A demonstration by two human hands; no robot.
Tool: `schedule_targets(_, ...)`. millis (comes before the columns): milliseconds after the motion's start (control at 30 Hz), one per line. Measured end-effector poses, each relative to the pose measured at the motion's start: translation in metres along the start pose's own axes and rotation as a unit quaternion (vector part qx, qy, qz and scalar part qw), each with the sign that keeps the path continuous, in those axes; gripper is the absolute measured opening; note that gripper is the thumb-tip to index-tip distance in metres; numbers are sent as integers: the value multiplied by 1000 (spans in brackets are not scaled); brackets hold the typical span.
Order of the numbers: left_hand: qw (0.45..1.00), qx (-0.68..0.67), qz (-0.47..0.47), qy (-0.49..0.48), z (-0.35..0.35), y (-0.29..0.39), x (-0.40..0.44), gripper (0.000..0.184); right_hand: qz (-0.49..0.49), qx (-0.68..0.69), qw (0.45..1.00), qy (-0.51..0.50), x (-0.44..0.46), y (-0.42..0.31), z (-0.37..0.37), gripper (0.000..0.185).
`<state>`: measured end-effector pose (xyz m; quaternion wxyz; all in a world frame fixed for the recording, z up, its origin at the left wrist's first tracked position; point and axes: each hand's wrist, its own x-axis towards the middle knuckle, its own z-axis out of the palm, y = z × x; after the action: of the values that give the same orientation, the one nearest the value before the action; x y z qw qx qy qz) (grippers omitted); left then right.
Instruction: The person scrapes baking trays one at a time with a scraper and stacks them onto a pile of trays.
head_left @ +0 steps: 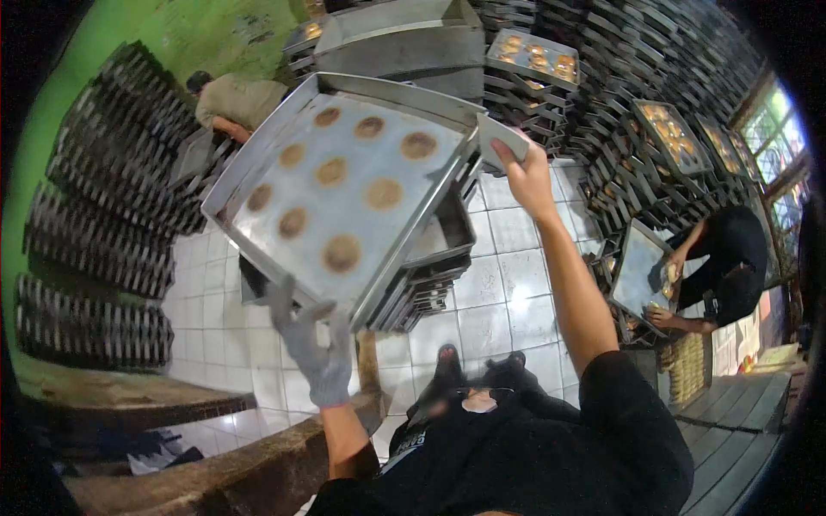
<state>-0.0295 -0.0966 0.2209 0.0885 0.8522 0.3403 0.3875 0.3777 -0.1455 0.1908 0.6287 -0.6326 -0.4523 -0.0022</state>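
Observation:
A large metal baking tray [267, 176] sits tilted in front of me. Its pale base carries several round brown marks. My left hand [314, 348], in a grey glove, is at the near rim with its fingers apart; whether the fingertips press on the rim is unclear. At the tray's far right corner my bare right hand [527, 179] grips a flat grey scraper-like plate [501, 142], thumb on top. Its other fingers are partly hidden behind the plate. Beneath the tray, a stack of similar trays [443, 232] shows on the right side.
Tall tray stacks [95, 232] line the left wall. More racks of trays with bread [535, 58] stand at the back and right. One co-worker [232, 103] bends at the back left; another [723, 267] handles bread at the right. A wooden bench [232, 469] is close on my left.

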Motion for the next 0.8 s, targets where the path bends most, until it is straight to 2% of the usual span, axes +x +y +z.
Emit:
schedule_targets(67,980,-122,-100,118,6,4,-10,15,36,54,996,65,-35,14,-3,25)
schedule_targets(133,894,-291,-247,233,13,26,-28,18,174,159,965,112,-93,39,-13,32)
schedule_targets(167,924,-284,-159,200,22,-8,-75,22,252,99,957,101,-127,60,-26,34)
schedule_targets(200,935,-289,-112,171,39,-10,-86,24,333,43,937,91,-166,87,-42,37)
schedule_targets(233,942,-297,-64,140,55,-11,-97,27,390,59,914,94,-215,128,-57,38)
schedule_targets(267,876,-461,-37,138,77,46,-68,16,440,81,890,95,-256,158,-73,40)
schedule_targets(333,876,-439,-180,-88,106,91,-54,10,455,55,877,145,-314,159,-120,40)
schedule_targets(367,874,-214,-320,-298,121,96,-54,11,482,46,859,166,-345,169,-145,40)
schedule_targets(400,934,-161,-135,-288,153,140,-47,14,508,38,840,185,-368,172,-171,39)
schedule_targets(433,883,-270,-75,-377,177,159,-48,22,539,-25,824,173,-390,176,-202,38)
schedule_targets(467,845,-285,-110,-438,204,184,-52,28,569,-85,802,159,-406,175,-231,37)
schedule_targets(500,804,-297,-146,-495,235,212,-60,34,580,-39,786,210,-451,203,-256,36)
schedule_targets(533,789,-283,-94,-538,281,225,-78,36,588,7,766,260,-488,234,-276,34)
schedule_targets(567,769,-270,-41,-578,324,246,-94,39,626,5,730,274,-460,189,-306,34)
schedule_targets(600,749,-267,6,-606,348,297,-95,38,632,54,720,282,-486,204,-332,36)
schedule_targets(667,644,-340,-41,-684,432,371,-140,46,650,-6,697,302,-506,199,-380,40)
schedule_targets(700,600,-356,-61,-714,475,409,-166,52,629,13,701,335,-555,229,-397,33)
schedule_targets(733,574,-393,-59,-715,533,432,-214,56,614,50,706,350,-597,248,-418,38)
schedule_targets(767,528,-411,-121,-733,570,476,-239,58,628,23,686,367,-609,245,-440,37)
schedule_targets(800,483,-409,-156,-758,617,510,-276,58,675,-87,652,333,-621,237,-464,38)
